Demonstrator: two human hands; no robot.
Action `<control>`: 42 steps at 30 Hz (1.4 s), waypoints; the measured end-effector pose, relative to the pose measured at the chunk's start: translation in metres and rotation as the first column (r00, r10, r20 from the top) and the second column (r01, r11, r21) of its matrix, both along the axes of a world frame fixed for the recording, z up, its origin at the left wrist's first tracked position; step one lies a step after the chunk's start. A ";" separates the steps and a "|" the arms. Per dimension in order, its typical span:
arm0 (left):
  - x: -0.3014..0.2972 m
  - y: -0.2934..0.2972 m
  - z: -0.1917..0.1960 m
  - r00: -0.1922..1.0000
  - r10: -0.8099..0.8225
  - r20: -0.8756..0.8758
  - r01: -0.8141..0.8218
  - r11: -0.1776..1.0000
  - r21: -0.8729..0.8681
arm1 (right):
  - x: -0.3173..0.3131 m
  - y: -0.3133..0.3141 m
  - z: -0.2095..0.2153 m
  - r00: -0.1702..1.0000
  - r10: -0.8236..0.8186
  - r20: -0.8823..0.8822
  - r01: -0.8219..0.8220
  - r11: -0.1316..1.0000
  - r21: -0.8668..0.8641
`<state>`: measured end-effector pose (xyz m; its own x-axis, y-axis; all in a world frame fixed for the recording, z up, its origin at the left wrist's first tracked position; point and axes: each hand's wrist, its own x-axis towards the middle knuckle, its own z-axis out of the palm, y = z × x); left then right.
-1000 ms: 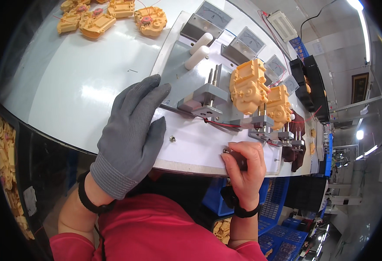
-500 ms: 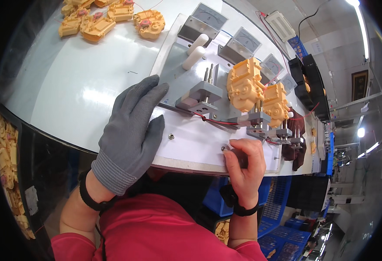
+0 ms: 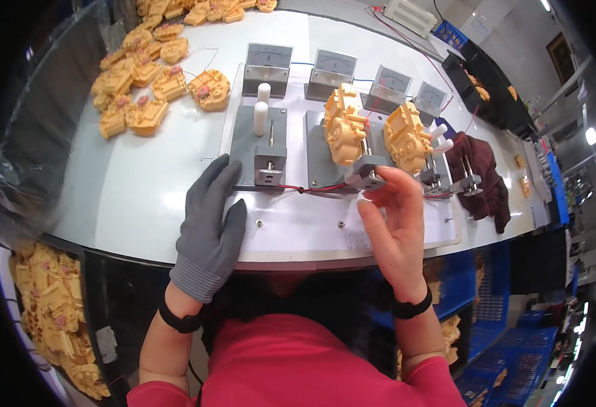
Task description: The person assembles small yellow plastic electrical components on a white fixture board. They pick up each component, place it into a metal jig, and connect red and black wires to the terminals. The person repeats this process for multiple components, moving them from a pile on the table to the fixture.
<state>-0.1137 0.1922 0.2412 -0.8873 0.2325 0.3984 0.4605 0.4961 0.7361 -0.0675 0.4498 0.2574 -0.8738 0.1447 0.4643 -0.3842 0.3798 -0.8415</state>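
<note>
Bare right hand [image 3: 399, 230] at a grey clamp block [image 3: 366, 165], gloved left hand [image 3: 209, 220] at the board's left edge.
The right fingers curl beside the block (whether they grip it, I cannot tell); the left fingers lie extended, thumb apart. A yellow housing [image 3: 345, 129] stands just behind that block, a second housing [image 3: 406, 139] to its right, the white board [image 3: 298, 244] beneath on the counter [image 3: 142, 203].
</note>
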 end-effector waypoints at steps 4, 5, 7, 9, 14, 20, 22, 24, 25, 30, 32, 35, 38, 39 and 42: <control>-0.023 -0.036 0.041 0.933 -0.141 0.330 0.173 0.982 -0.070 | -0.006 -0.011 0.002 0.997 0.023 -0.079 -0.021 1.000 0.016; -0.042 -0.045 0.060 0.912 -0.192 0.362 0.228 0.972 -0.060 | -0.006 -0.011 0.001 0.994 0.024 -0.103 -0.020 0.999 0.046; -0.064 -0.027 0.106 0.940 -0.330 0.091 0.342 0.911 -0.232 | -0.009 -0.007 -0.002 0.988 0.033 -0.152 -0.024 0.998 0.060; -0.089 0.016 0.150 0.846 -0.532 0.019 0.476 0.740 -0.476 | -0.008 0.000 -0.003 0.987 0.055 -0.154 -0.047 0.997 0.058; -0.106 0.107 0.158 0.654 -0.754 0.056 0.309 0.199 -0.930 | -0.004 -0.005 0.010 0.983 0.095 -0.154 -0.093 0.995 0.018; -0.086 0.144 0.144 0.785 -0.619 -0.032 0.018 0.074 -0.997 | -0.003 -0.001 -0.008 0.989 0.103 -0.108 -0.107 0.994 -0.027; -0.090 0.127 0.157 0.600 -0.736 -0.315 -0.083 0.334 -0.939 | 0.001 0.001 -0.008 0.987 0.097 -0.131 -0.101 0.995 -0.019; -0.095 0.110 0.199 0.623 -0.666 -0.411 -0.110 0.446 -0.888 | 0.002 0.007 -0.007 0.991 0.049 -0.122 -0.051 0.998 -0.019; -0.111 0.082 0.207 0.650 -0.592 -0.477 -0.031 0.606 -0.795 | 0.005 0.006 -0.006 0.989 0.055 -0.134 -0.057 0.998 -0.014; -0.125 -0.194 0.230 0.564 -0.022 -0.825 -0.703 0.511 -0.494 | 0.002 -0.008 0.003 0.974 0.139 -0.180 -0.146 0.989 -0.029; -0.140 -0.280 0.215 0.547 0.459 -0.700 -0.837 0.325 -0.440 | -0.002 -0.005 0.004 0.975 0.116 -0.191 -0.116 0.993 0.010; -0.154 -0.511 0.195 0.354 0.710 -0.609 -0.844 -0.038 -0.536 | -0.005 -0.003 0.004 0.968 0.153 -0.201 -0.163 0.986 -0.035; -0.154 -0.595 0.222 0.575 0.740 -0.350 -0.781 0.369 -0.503 | 0.001 0.006 0.008 0.960 0.145 -0.238 -0.164 0.985 -0.060; -0.198 -0.497 0.155 0.568 0.778 -0.267 -0.760 0.372 -0.533 | -0.001 0.004 0.007 0.970 0.054 -0.237 -0.047 0.998 0.032; -0.165 -0.443 0.140 0.753 0.525 -0.397 -0.653 0.668 -0.357 | 0.008 0.005 0.005 0.957 -0.019 -0.289 0.053 0.992 0.110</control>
